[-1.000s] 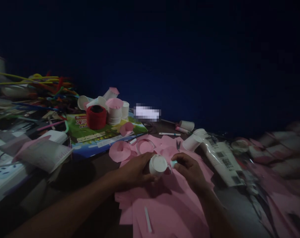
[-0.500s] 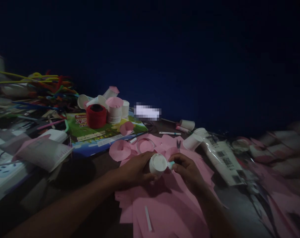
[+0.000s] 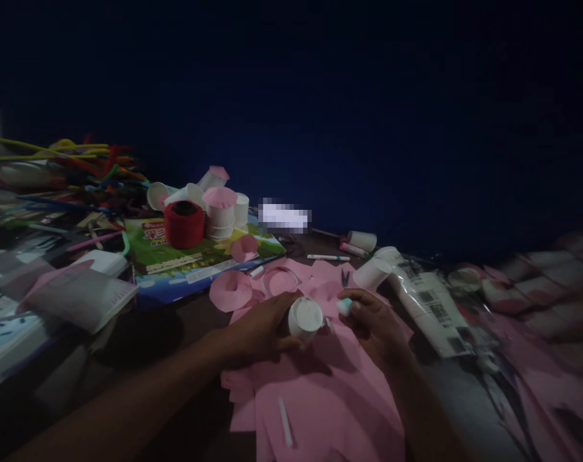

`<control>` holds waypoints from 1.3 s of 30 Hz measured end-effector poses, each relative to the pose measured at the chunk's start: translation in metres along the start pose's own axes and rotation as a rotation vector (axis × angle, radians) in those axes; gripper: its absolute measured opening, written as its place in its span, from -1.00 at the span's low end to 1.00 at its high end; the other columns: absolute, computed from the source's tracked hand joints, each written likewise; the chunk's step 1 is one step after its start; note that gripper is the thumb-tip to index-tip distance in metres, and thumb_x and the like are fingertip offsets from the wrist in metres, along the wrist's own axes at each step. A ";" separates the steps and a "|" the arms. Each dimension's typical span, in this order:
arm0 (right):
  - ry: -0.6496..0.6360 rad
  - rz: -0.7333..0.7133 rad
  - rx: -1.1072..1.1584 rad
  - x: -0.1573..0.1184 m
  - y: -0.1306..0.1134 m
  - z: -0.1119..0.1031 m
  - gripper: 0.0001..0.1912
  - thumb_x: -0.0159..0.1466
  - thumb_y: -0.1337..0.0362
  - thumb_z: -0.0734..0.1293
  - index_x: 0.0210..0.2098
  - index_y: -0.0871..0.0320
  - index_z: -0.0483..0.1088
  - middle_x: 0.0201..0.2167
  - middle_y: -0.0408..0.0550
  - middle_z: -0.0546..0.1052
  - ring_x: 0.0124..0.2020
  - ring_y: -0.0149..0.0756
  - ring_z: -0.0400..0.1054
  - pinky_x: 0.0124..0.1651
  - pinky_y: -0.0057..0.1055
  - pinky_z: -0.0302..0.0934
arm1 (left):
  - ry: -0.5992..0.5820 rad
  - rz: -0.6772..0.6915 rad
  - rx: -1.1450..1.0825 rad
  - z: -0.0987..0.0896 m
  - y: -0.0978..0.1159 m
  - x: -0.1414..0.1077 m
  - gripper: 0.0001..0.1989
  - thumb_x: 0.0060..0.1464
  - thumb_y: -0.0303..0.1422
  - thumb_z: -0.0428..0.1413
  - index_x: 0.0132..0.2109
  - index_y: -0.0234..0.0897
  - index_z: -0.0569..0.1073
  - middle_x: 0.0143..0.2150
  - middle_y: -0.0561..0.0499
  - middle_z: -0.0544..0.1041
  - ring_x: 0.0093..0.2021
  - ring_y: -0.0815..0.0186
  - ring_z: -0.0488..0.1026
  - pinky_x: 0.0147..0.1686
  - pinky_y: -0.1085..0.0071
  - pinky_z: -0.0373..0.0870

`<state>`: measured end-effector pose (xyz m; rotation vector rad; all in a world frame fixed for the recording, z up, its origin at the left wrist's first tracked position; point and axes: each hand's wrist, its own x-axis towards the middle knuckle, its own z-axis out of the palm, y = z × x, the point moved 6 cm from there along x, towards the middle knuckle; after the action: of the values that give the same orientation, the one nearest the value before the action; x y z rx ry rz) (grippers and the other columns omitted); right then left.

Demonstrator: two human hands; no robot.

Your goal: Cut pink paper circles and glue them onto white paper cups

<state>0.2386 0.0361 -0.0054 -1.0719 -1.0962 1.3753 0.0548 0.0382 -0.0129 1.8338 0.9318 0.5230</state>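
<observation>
Right hand (image 3: 374,324) drawn rightward, pinching teal piece (image 3: 344,306).
Just left, my left hand (image 3: 265,330) grips a tilted cup (image 3: 305,316) toward paper's (image 3: 330,398) far edge.

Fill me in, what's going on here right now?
The person's left hand grips a white cup, one end facing the camera. The right hand holds a small pale-blue item, apart from the cup. Both hands are over pink paper; a red roll stands on a printed packet.
</observation>
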 end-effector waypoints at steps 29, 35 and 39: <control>-0.229 0.128 -0.097 -0.007 0.008 0.024 -0.76 0.12 0.15 0.35 -0.30 0.15 0.32 -0.53 -0.19 0.34 -0.56 -0.50 0.09 -0.49 -0.53 -0.07 | 0.057 0.047 0.066 -0.004 0.003 0.001 -0.48 -0.15 -0.33 0.16 0.03 -0.19 0.26 -0.13 -0.01 0.44 -0.28 0.27 0.41 -0.37 0.42 0.35; -0.180 0.068 -0.029 -0.007 -0.001 0.017 -0.77 0.12 0.15 0.34 -0.35 0.14 0.28 -0.59 -0.24 0.28 -0.61 -0.52 0.01 -0.54 -0.53 -0.16 | 0.111 0.096 0.192 -0.006 0.006 0.001 -0.46 -0.17 -0.30 0.18 0.03 -0.18 0.28 -0.08 0.00 0.43 -0.15 0.20 0.38 -0.24 0.36 0.32; -0.090 0.074 -0.117 -0.004 -0.001 0.011 -0.80 0.13 0.17 0.34 -0.38 0.15 0.27 -0.60 -0.26 0.26 -0.60 -0.52 0.03 -0.54 -0.53 -0.15 | 0.101 0.076 0.165 -0.005 0.007 0.002 -0.47 -0.17 -0.33 0.18 0.02 -0.16 0.28 -0.07 0.01 0.43 -0.14 0.19 0.39 -0.23 0.36 0.32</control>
<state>0.2284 0.0319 -0.0020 -1.1537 -1.2262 1.4440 0.0555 0.0409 -0.0042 2.0130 1.0008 0.6056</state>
